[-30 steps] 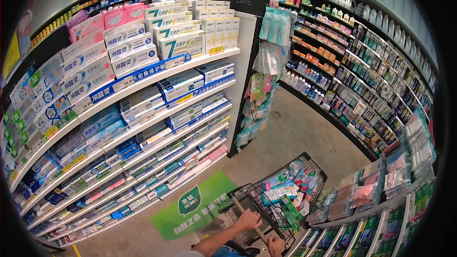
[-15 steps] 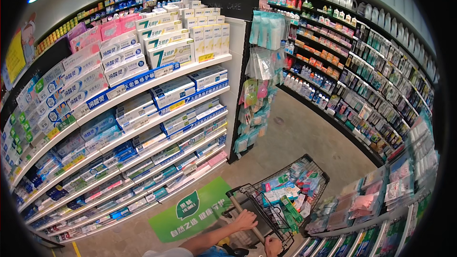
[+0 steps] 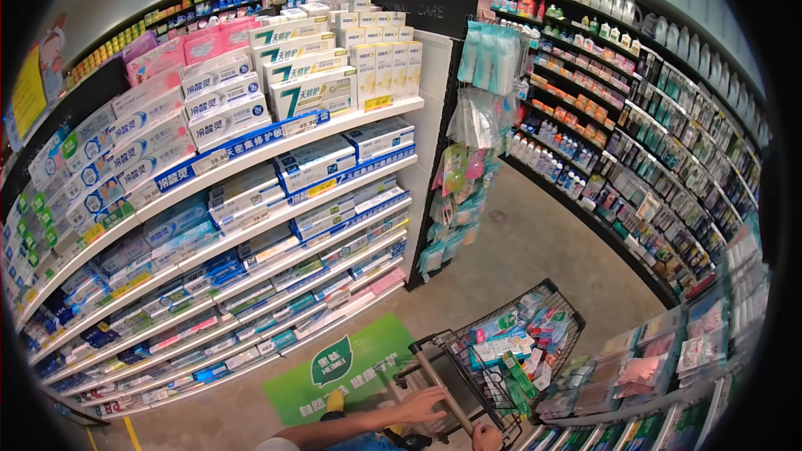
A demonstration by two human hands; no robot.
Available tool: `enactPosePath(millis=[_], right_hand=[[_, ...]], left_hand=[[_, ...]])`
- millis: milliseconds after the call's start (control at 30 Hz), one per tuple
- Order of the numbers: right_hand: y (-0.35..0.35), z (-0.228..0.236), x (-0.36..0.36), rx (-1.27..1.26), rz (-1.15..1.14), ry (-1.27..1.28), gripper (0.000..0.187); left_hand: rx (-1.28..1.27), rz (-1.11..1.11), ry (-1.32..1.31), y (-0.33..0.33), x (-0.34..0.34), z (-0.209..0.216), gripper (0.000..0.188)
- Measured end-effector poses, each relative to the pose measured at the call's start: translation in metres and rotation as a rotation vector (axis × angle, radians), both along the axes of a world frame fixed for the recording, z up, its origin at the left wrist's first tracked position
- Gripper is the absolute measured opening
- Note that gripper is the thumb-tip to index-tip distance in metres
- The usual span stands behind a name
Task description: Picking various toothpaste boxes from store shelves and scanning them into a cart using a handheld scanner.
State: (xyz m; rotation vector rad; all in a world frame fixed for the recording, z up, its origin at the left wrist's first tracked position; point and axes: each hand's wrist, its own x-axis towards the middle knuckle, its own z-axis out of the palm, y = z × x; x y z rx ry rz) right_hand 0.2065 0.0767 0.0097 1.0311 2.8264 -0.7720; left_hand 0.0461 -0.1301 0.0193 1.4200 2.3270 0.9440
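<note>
A black wire shopping cart [image 3: 558,292] stands low in front of me, angled toward the right. Its pale handle bar [image 3: 438,381] runs between my hands. My left hand [image 3: 423,407] reaches in from the lower edge with its fingers stretched out, the tips at the bar. Farther right along the bar, my right hand [image 3: 487,437] is closed around it, partly cut off by the picture's edge. Inside the basket lies a jumbled heap of small boxes and packs [image 3: 501,342], mostly white, blue, pink and red. A long green box [image 3: 520,380] leans on the heap's near side.
Curved white shelves [image 3: 334,192] of toothpaste boxes fill the left. Hanging packs [image 3: 489,58] cover the shelf end. Dark wall shelves [image 3: 576,75] hold bottles and packages beyond the aisle floor [image 3: 535,225]. Bagged goods [image 3: 652,359] hang close at right. A green floor sticker [image 3: 351,367] lies beside the cart.
The left hand's fingers have loosened from the bar and straightened. The cart sits slightly farther right and lower in view, and the shelves have shifted a little right. A yellow shoe tip now shows.
</note>
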Motion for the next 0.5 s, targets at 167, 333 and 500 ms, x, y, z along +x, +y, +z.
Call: enactPosePath(millis=[167, 333, 500], right_hand=[[-0.033, 0.056, -0.028, -0.006, -0.066, -0.069, 0.036], [-0.054, 0.007, -0.069, 0.238, -0.222, -0.11, 0.045], [-0.073, 0.004, -0.093, 0.27, -0.258, -0.053, 0.044]], left_hand=[[-0.111, 0.235, -0.318, -0.094, -0.019, 0.021, 0.043], [-0.072, 0.436, -0.416, -0.168, -0.054, 0.003, 0.035], [-0.134, 0.548, -0.404, -0.225, -0.092, -0.035, 0.032]])
